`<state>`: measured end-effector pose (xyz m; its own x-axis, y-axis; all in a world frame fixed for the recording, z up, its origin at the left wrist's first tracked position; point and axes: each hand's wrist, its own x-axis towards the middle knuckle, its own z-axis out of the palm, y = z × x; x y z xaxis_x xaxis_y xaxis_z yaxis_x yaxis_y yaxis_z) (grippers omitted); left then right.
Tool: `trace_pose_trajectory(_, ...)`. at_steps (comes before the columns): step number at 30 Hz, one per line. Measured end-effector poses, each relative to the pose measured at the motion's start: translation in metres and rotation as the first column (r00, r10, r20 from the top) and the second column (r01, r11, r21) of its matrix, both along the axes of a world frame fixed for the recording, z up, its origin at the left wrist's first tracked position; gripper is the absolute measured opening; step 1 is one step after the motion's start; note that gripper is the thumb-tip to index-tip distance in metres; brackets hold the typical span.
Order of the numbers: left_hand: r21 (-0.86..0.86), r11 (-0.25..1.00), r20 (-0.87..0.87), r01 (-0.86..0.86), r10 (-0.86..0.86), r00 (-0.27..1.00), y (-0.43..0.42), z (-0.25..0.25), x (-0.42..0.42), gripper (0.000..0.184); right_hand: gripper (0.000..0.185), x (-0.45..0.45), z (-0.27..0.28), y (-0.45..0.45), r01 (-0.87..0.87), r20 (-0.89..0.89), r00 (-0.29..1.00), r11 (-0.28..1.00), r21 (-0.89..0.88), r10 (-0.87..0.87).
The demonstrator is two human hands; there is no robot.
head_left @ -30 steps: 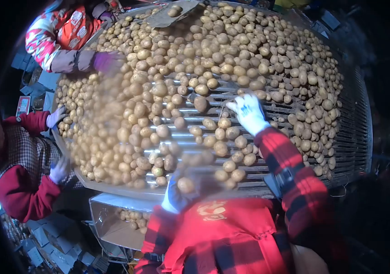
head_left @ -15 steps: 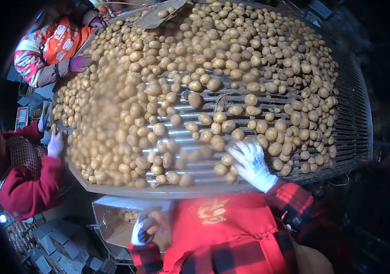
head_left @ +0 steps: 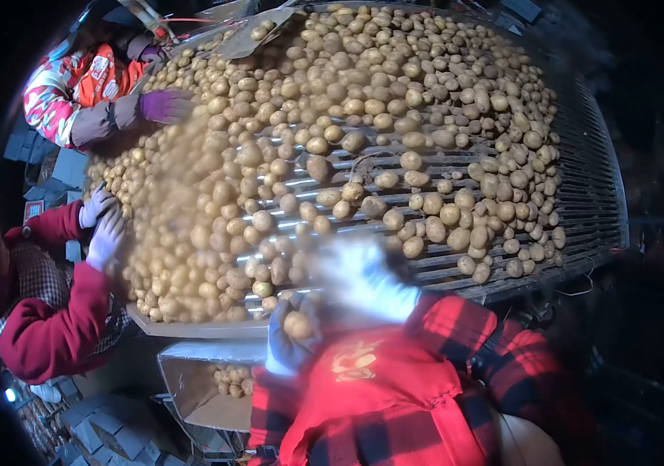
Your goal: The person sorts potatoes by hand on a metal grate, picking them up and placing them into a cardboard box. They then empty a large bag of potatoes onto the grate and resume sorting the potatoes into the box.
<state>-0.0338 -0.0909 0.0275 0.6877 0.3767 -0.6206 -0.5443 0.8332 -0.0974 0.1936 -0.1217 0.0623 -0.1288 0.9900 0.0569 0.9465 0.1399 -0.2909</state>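
Potatoes (head_left: 184, 264) cover much of a slatted metal table (head_left: 596, 179). At its near edge, my left hand (head_left: 287, 342), in a pale glove, is closed around a potato (head_left: 298, 325). To its right, my right hand (head_left: 359, 276), in a white glove, lies over the slats close to several potatoes. Motion smears its fingers, and whether it holds anything cannot be made out. Below the table edge, an open cardboard box (head_left: 211, 404) has some potatoes (head_left: 232, 379) inside.
One co-worker's purple-gloved hand (head_left: 165, 106) is over the potatoes at upper left. Another co-worker's two pale-gloved hands (head_left: 105, 229) are at the table's left edge. A brown flap (head_left: 250, 40) lies at the far edge, and grey boxes (head_left: 114, 431) are at lower left.
My left hand has risen from the box to the table edge and now has a potato. My right hand has moved left across the slats. The purple-gloved hand has shifted right.
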Motion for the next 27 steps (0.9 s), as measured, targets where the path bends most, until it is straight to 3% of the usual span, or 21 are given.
trace_pose_trajectory(1,0.066,0.998,0.078,-0.001,-0.004,0.997,-0.002,-0.015,-0.006,0.035,0.048,0.018,0.001,0.002,0.201,0.353,0.91,0.976,0.085,-0.218)
trace_pose_trajectory(3,0.13,0.992,0.145,-0.003,-0.016,0.989,-0.006,-0.025,-0.011,0.034,0.043,0.059,-0.056,0.007,0.402,0.316,0.854,0.91,0.105,-0.413)
trace_pose_trajectory(5,-0.003,0.989,-0.02,0.148,-0.148,0.989,-0.003,-0.021,-0.002,0.034,0.042,0.084,-0.088,0.016,0.37,0.214,0.902,0.927,0.071,-0.376)
trace_pose_trajectory(6,0.161,0.958,-0.016,0.236,-0.236,0.972,0.002,-0.014,0.01,0.04,0.041,0.085,-0.085,0.023,0.337,0.241,0.91,0.941,0.042,-0.336)
trace_pose_trajectory(8,0.294,0.921,0.084,0.253,-0.289,0.954,0.007,0.013,0.029,0.051,0.034,0.057,-0.06,0.017,0.34,0.061,0.933,0.925,0.173,-0.354)
trace_pose_trajectory(9,0.289,0.936,0.163,0.203,-0.257,0.952,0.009,0.004,0.032,0.055,0.028,0.041,-0.029,0.015,0.257,-0.017,0.966,0.966,-0.004,-0.257)
trace_pose_trajectory(10,0.273,0.948,0.245,0.162,-0.231,0.941,0.01,-0.009,0.033,0.059,0.03,0.028,-0.036,0.01,0.083,-0.429,0.894,0.987,-0.134,-0.134)
trace_pose_trajectory(11,0.689,0.673,-0.114,0.269,-0.265,0.957,0.01,0.003,0.034,0.06,0.031,0.01,-0.014,0.002,-0.182,-0.363,0.924,0.972,-0.147,0.118)
trace_pose_trajectory(12,0.817,0.281,-0.504,0.503,-0.073,0.86,0.009,0.015,0.035,0.061,0.038,-0.004,-0.008,-0.014,-0.134,-0.291,0.946,0.99,0.046,0.142)
trace_pose_trajectory(13,0.833,0.123,-0.532,0.54,-0.09,0.842,0.012,0.012,0.017,0.044,0.046,-0.006,-0.006,-0.024,-0.096,-0.377,0.905,0.957,0.273,0.199)
trace_pose_trajectory(14,0.832,-0.036,-0.554,0.553,-0.092,0.827,0.014,0.01,-0.002,0.029,0.051,-0.002,-0.003,-0.035,-0.078,-0.436,0.874,0.948,0.309,0.214)
trace_pose_trajectory(15,0.783,0.119,-0.592,0.61,-0.159,0.791,0.013,0.021,-0.024,0.032,0.051,0.012,-0.004,-0.049,-0.073,-0.4,0.907,0.983,0.168,0.136)
trace_pose_trajectory(16,0.639,0.409,-0.585,0.652,-0.292,0.757,0.012,0.031,-0.054,0.035,0.051,0.028,-0.004,-0.066,-0.057,-0.355,0.933,0.998,0.025,0.062)
trace_pose_trajectory(17,0.485,0.531,-0.61,0.695,-0.364,0.704,0.012,0.035,-0.086,0.04,0.051,0.044,-0.001,-0.08,0.106,-0.265,0.958,0.994,-0.026,-0.109)
trace_pose_trajectory(19,0.073,0.573,-0.766,0.816,-0.491,0.414,0.007,0.025,-0.157,0.048,0.052,0.074,-0.002,-0.112,0.396,0.01,0.918,0.918,-0.027,-0.396)
trace_pose_trajectory(20,-0.097,0.544,-0.816,0.833,-0.523,0.246,0.001,-0.007,-0.202,0.043,0.053,0.086,-0.009,-0.127,0.509,0.179,0.844,0.86,0.034,-0.506)
trace_pose_trajectory(22,-0.375,0.058,-0.927,0.925,-0.047,-0.373,-0.012,-0.026,-0.228,0.031,0.054,0.108,-0.021,-0.132,0.499,0.308,0.807,0.861,0.104,-0.504)
trace_pose_trajectory(24,-0.143,0.024,-0.956,0.989,0.254,-0.144,-0.008,-0.088,-0.273,0.028,0.049,0.119,-0.046,-0.111,0.513,0.539,0.719,0.858,0.013,-0.439)
trace_pose_trajectory(25,-0.097,0.245,-0.992,0.965,-0.106,-0.073,0.02,-0.008,-0.176,0.025,0.048,0.119,-0.045,-0.094,0.542,0.487,0.754,0.836,-0.083,-0.44)
trace_pose_trajectory(26,0.031,0.453,-0.973,0.891,-0.191,0.131,0.028,0.025,-0.123,0.023,0.048,0.12,-0.044,-0.077,0.557,0.432,0.785,0.811,-0.179,-0.444)
trace_pose_trajectory(27,0.158,0.099,-0.981,0.983,-0.101,0.168,0.036,0.026,-0.092,0.027,0.046,0.121,-0.045,-0.061,0.561,0.476,0.762,0.815,-0.144,-0.44)
